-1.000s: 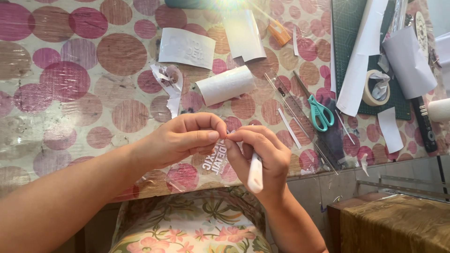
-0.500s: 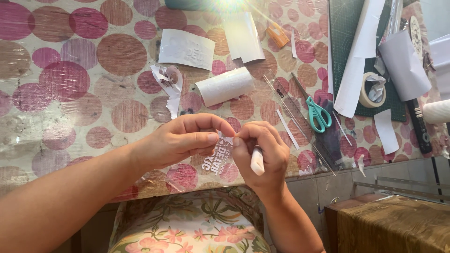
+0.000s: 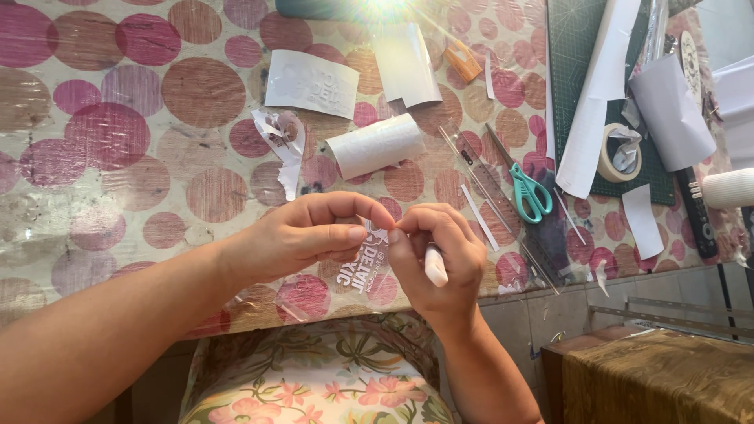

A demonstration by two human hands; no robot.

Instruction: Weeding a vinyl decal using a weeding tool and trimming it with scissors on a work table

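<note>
Two bare hands are meeting at the near edge of a table covered in a glossy cloth [image 3: 118,157] printed with pink and brown circles. The left hand [image 3: 302,235] is pinching the top edge of a small clear sticker strip [image 3: 363,263] with white lettering, thumb and forefinger pressed together on it. The right hand [image 3: 440,251] is closing its thumb and forefinger on the same strip just beside the left fingertips, while its curled lower fingers are gripping a slim white tool [image 3: 434,265] (pen or craft knife, too hidden to tell). The strip is hanging tilted between both hands, above the table's edge.

Compared with half a second ago, the hands are staying pressed together at nearly the same spot, with the strip dangling a little lower.

Farther back are lying a curled white paper roll [image 3: 375,145], torn white sheets [image 3: 312,82], teal-handled scissors [image 3: 530,191], a ring of tape [image 3: 618,151] on a dark green cutting mat [image 3: 573,47].
</note>
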